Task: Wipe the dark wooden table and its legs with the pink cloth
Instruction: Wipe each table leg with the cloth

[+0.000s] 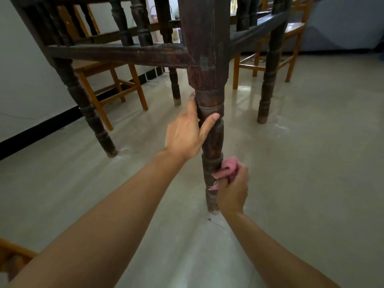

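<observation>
Surface: a pale, glossy floor (pixel 311 163) with a hairline crack near the foot of the nearest leg. A white wall (pixel 25 80) with a black skirting band (pixel 41 129) closes the left side of the room. An orange wooden chair (pixel 116 94) stands behind the left edge of the dark wooden table (pixel 116 54), whose lower rails and turned spindles fill the upper area.

The near leg (pixel 212 138) stands at the table's near corner. Its long axis is vertical, with the square section at the top, the turned rings below it and the foot on the floor.

The left hand (pixel 185 134) grips this leg at mid-height. The thumb lies across the near face and the fingers wrap round behind.

The pink cloth (pixel 227 168) is bunched against the right side of the leg's lower section, above the foot. Its visible part runs up and down along the leg. The right hand (pixel 232 192) holds it with curled fingers.

A second orange chair (pixel 291 38) and a grey sofa (pixel 342 28) stand beyond the table's right edge.
</observation>
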The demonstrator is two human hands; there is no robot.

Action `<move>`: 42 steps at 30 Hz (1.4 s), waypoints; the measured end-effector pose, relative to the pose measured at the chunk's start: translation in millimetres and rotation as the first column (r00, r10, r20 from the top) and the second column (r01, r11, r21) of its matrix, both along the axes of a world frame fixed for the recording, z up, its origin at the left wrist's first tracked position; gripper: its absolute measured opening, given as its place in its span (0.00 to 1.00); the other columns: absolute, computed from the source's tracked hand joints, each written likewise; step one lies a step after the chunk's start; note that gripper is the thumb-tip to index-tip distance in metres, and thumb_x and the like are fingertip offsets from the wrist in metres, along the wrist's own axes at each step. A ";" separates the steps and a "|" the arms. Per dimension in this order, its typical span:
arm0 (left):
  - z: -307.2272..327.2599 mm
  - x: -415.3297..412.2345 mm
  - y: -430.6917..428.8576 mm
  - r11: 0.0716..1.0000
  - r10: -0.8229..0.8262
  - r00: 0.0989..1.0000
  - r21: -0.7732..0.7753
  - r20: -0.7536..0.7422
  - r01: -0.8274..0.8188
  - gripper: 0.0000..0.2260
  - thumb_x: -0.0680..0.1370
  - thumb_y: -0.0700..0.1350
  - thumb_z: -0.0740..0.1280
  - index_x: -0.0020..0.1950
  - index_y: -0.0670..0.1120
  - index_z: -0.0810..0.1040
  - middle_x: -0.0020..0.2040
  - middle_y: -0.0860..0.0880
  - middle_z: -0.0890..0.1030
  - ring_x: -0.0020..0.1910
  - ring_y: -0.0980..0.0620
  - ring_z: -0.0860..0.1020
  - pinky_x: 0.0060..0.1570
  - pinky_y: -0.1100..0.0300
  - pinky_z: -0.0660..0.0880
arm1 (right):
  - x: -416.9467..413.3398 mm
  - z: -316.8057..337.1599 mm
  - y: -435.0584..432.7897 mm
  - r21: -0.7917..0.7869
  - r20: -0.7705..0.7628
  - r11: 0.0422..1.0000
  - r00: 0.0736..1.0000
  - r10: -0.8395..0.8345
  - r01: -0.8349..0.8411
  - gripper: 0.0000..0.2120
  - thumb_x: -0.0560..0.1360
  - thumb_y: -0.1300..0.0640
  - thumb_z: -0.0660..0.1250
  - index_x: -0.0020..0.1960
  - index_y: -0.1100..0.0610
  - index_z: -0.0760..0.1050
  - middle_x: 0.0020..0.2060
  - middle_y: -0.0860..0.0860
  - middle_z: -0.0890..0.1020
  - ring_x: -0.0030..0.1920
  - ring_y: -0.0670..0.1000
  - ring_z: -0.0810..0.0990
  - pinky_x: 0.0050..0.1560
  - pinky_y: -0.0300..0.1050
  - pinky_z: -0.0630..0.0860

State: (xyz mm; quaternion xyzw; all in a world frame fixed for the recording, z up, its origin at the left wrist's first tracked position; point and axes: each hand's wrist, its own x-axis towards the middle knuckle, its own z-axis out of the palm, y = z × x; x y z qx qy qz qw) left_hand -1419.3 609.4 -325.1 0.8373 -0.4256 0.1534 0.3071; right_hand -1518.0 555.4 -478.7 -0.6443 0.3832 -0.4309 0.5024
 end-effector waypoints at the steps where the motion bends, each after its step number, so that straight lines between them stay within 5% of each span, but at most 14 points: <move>1: -1.0 -1.5 -3.9 1.000 0.005 1.000 -0.025 -0.013 -0.005 0.32 0.79 0.63 0.56 0.76 0.45 0.55 0.62 0.46 0.77 0.57 0.47 0.78 0.46 0.57 0.73 | -0.7 -5.7 4.3 -0.069 -0.049 0.996 0.998 0.046 -0.049 0.10 0.77 0.63 0.66 0.57 0.56 0.71 0.51 0.48 0.72 0.43 0.43 0.76 0.39 0.29 0.72; 4: -8.5 -5.6 -12.1 0.994 0.050 0.999 -0.100 -0.020 -0.052 0.32 0.79 0.62 0.57 0.75 0.43 0.55 0.57 0.45 0.79 0.51 0.46 0.79 0.41 0.58 0.72 | -6.3 -36.5 17.2 -0.011 -0.257 0.937 0.907 0.335 -0.349 0.06 0.78 0.60 0.64 0.53 0.52 0.75 0.49 0.48 0.77 0.44 0.49 0.79 0.45 0.45 0.80; 6: -11.9 -10.3 -17.4 0.988 0.059 0.997 -0.141 -0.040 -0.064 0.35 0.79 0.62 0.57 0.77 0.43 0.50 0.62 0.44 0.76 0.54 0.45 0.79 0.48 0.54 0.76 | -15.2 -48.5 14.0 0.179 -0.286 0.898 0.852 0.439 -0.402 0.04 0.78 0.58 0.64 0.50 0.50 0.76 0.46 0.49 0.80 0.44 0.49 0.81 0.44 0.42 0.79; 9: -13.0 -17.9 -24.7 0.972 0.018 1.000 -0.233 -0.016 -0.021 0.37 0.80 0.57 0.60 0.78 0.41 0.43 0.73 0.40 0.65 0.64 0.42 0.74 0.58 0.49 0.74 | -20.1 -44.1 -9.9 0.138 -0.250 0.970 0.941 0.229 -0.200 0.10 0.75 0.62 0.68 0.53 0.50 0.74 0.48 0.49 0.79 0.44 0.45 0.79 0.38 0.33 0.72; 14: -19.8 -13.8 -27.6 0.960 -0.034 0.999 -0.278 0.031 0.041 0.38 0.81 0.51 0.62 0.77 0.36 0.42 0.74 0.33 0.58 0.72 0.37 0.64 0.66 0.42 0.70 | 3.7 -18.1 -30.3 -0.008 -0.009 0.997 0.997 0.077 -0.077 0.09 0.76 0.61 0.66 0.54 0.51 0.71 0.52 0.53 0.78 0.47 0.49 0.80 0.43 0.31 0.71; 16: -19.3 -13.8 -28.1 0.959 -0.055 0.998 -0.278 0.027 0.061 0.38 0.81 0.51 0.62 0.77 0.37 0.40 0.74 0.33 0.58 0.72 0.38 0.64 0.66 0.43 0.70 | 9.8 -13.9 -17.8 -0.048 -0.047 0.996 0.996 0.072 -0.074 0.08 0.78 0.61 0.64 0.56 0.54 0.72 0.52 0.51 0.75 0.45 0.47 0.78 0.41 0.28 0.70; 19: -23.5 -12.8 -26.1 0.960 -0.060 0.993 -0.265 0.098 0.084 0.39 0.80 0.50 0.64 0.76 0.35 0.41 0.73 0.31 0.59 0.71 0.36 0.65 0.67 0.43 0.69 | 2.2 -39.7 8.1 -0.080 -0.244 0.976 0.954 0.177 -0.201 0.09 0.78 0.62 0.65 0.58 0.56 0.74 0.50 0.49 0.72 0.43 0.50 0.78 0.42 0.37 0.75; 22: -27.7 -11.7 -26.3 0.966 -0.050 0.991 -0.244 0.125 0.080 0.39 0.80 0.48 0.66 0.75 0.33 0.42 0.72 0.29 0.59 0.71 0.33 0.64 0.67 0.42 0.68 | -22.6 -61.5 23.4 0.171 -0.318 0.891 0.833 0.453 -0.420 0.05 0.80 0.57 0.63 0.51 0.53 0.78 0.49 0.50 0.80 0.41 0.46 0.81 0.41 0.33 0.75; 26: -23.2 -17.1 -29.3 0.967 -0.041 0.994 -0.248 0.103 0.065 0.39 0.80 0.48 0.65 0.76 0.32 0.43 0.72 0.29 0.60 0.71 0.34 0.64 0.68 0.44 0.68 | -17.6 -58.5 -19.1 0.176 -0.247 0.971 0.948 0.203 -0.162 0.09 0.77 0.60 0.65 0.51 0.47 0.77 0.51 0.54 0.79 0.41 0.49 0.82 0.39 0.40 0.81; 32: -26.9 -18.1 -27.9 0.964 -0.047 0.994 -0.256 0.095 0.070 0.38 0.81 0.50 0.62 0.77 0.38 0.40 0.70 0.30 0.61 0.66 0.34 0.70 0.61 0.43 0.74 | 12.8 -10.2 -21.6 -0.046 -0.250 0.993 0.964 0.094 -0.108 0.08 0.79 0.62 0.61 0.57 0.56 0.75 0.48 0.51 0.70 0.42 0.51 0.76 0.43 0.41 0.71; 35: -30.2 -12.3 -21.3 0.973 -0.091 0.979 -0.192 0.183 0.127 0.32 0.82 0.49 0.59 0.76 0.48 0.40 0.73 0.30 0.57 0.65 0.33 0.71 0.58 0.44 0.76 | -2.3 -33.9 1.2 0.029 -0.372 0.977 0.905 0.207 -0.212 0.12 0.79 0.61 0.62 0.62 0.59 0.72 0.48 0.50 0.71 0.41 0.50 0.76 0.43 0.44 0.74; 38: -29.5 -7.6 -17.7 0.981 -0.112 0.960 -0.127 0.256 0.148 0.29 0.82 0.48 0.60 0.76 0.50 0.44 0.72 0.30 0.58 0.60 0.36 0.76 0.52 0.47 0.78 | -24.7 -58.8 1.1 0.171 -0.489 0.944 0.808 0.329 -0.281 0.08 0.78 0.59 0.65 0.57 0.59 0.74 0.47 0.51 0.74 0.41 0.48 0.76 0.43 0.43 0.76; 42: -26.9 -5.0 -16.4 0.982 -0.109 0.955 -0.119 0.275 0.146 0.28 0.81 0.48 0.60 0.76 0.50 0.47 0.69 0.30 0.62 0.51 0.38 0.79 0.47 0.48 0.80 | -13.4 -32.7 -24.9 0.073 -0.284 0.993 0.952 0.112 -0.095 0.03 0.76 0.63 0.66 0.48 0.58 0.72 0.45 0.54 0.76 0.39 0.48 0.74 0.35 0.34 0.66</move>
